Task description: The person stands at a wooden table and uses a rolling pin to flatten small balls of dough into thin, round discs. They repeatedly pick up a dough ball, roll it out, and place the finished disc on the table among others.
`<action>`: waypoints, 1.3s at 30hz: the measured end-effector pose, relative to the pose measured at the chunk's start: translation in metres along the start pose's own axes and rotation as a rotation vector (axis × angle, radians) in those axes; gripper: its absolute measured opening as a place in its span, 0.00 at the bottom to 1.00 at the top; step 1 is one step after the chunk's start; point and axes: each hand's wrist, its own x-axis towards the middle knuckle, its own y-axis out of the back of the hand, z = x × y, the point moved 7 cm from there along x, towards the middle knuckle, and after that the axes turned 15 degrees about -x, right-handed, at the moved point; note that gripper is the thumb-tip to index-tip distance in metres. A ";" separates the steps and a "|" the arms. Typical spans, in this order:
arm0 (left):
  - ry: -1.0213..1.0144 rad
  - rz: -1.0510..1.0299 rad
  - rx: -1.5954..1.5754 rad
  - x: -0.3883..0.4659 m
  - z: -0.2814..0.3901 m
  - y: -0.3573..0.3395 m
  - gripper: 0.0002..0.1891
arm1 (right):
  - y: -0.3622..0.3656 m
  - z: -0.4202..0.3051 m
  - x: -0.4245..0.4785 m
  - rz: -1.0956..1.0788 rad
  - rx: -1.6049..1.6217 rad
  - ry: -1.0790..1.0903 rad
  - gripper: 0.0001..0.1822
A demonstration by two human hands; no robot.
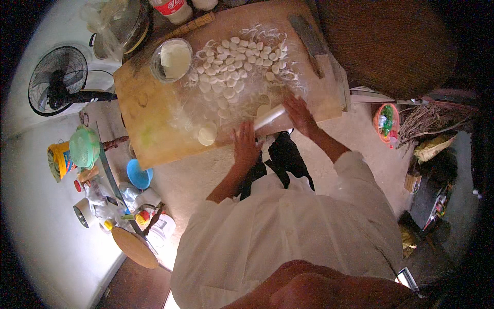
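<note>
A pale rolling pin [270,117] lies across the near edge of a floured wooden board [166,127]. My left hand [246,142] rests over its left end, fingers stretched forward. Over the right end lies my right hand [299,116], fingers also extended. Just beyond the pin a flat dough round [263,110] shows, partly covered by it. To the left of my left hand sits a small pile of rolled dough wrappers [207,134]. Several small dough pieces [231,63], dusted with flour, are spread over the far middle of the board.
A bowl of flour [175,60] stands at the board's far left. A cleaver [308,36] lies at the far right. Past the back edge is a red-labelled plastic bottle [171,8]. A fan [58,81] stands left; a blue basin [139,174] is below the left corner.
</note>
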 end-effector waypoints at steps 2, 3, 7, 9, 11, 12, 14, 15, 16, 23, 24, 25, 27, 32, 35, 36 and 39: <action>0.030 -0.073 -0.051 -0.006 0.002 -0.011 0.41 | 0.001 0.000 -0.008 0.069 0.098 0.028 0.27; 0.013 0.022 -0.019 0.005 -0.005 -0.005 0.41 | -0.007 0.011 -0.002 0.073 -0.178 0.091 0.27; 0.029 0.192 0.054 0.043 -0.028 0.026 0.40 | -0.018 0.034 0.048 -0.064 -0.630 0.164 0.28; 0.036 0.123 0.093 0.019 -0.016 0.007 0.41 | -0.008 0.020 0.026 -0.130 -0.591 0.113 0.28; 0.028 0.050 -0.063 -0.002 -0.009 -0.017 0.43 | -0.008 0.026 -0.010 -0.050 -0.701 0.189 0.28; 0.086 -0.041 -0.075 -0.005 0.003 -0.010 0.43 | -0.012 0.030 -0.025 0.017 -0.787 0.256 0.27; 0.099 0.060 -0.020 0.001 -0.015 -0.015 0.44 | -0.021 0.026 0.002 -0.013 -0.790 0.294 0.27; 0.087 0.136 -0.004 0.019 -0.023 -0.003 0.45 | -0.024 0.029 0.022 -0.022 -0.797 0.312 0.27; 0.069 0.214 0.017 0.036 -0.026 0.015 0.46 | -0.027 0.042 0.035 0.016 -0.784 0.292 0.28; 0.055 0.023 -0.084 -0.024 0.015 -0.016 0.44 | -0.008 0.032 -0.029 -0.062 -0.756 0.305 0.28; 0.099 0.026 -0.094 -0.019 0.011 -0.015 0.43 | -0.009 0.024 -0.020 0.050 -0.666 0.380 0.30; 0.105 0.102 -0.058 -0.007 0.002 -0.010 0.44 | -0.016 0.029 -0.001 0.028 -0.697 0.371 0.30; 0.119 0.268 0.033 0.025 -0.029 0.009 0.44 | -0.029 0.037 0.035 0.001 -0.753 0.371 0.31; 0.132 0.202 -0.084 -0.010 -0.009 -0.017 0.47 | -0.002 0.026 0.006 -0.096 0.116 0.047 0.29; 0.140 -0.015 -0.065 -0.028 0.022 -0.017 0.48 | -0.008 0.028 -0.004 -0.041 -0.363 0.231 0.29; 0.128 0.083 -0.013 -0.021 0.005 -0.021 0.48 | -0.021 0.030 -0.001 -0.006 -0.801 0.428 0.29; 0.178 0.286 0.031 0.027 -0.030 0.012 0.48 | -0.035 0.065 0.053 0.006 -0.538 0.407 0.29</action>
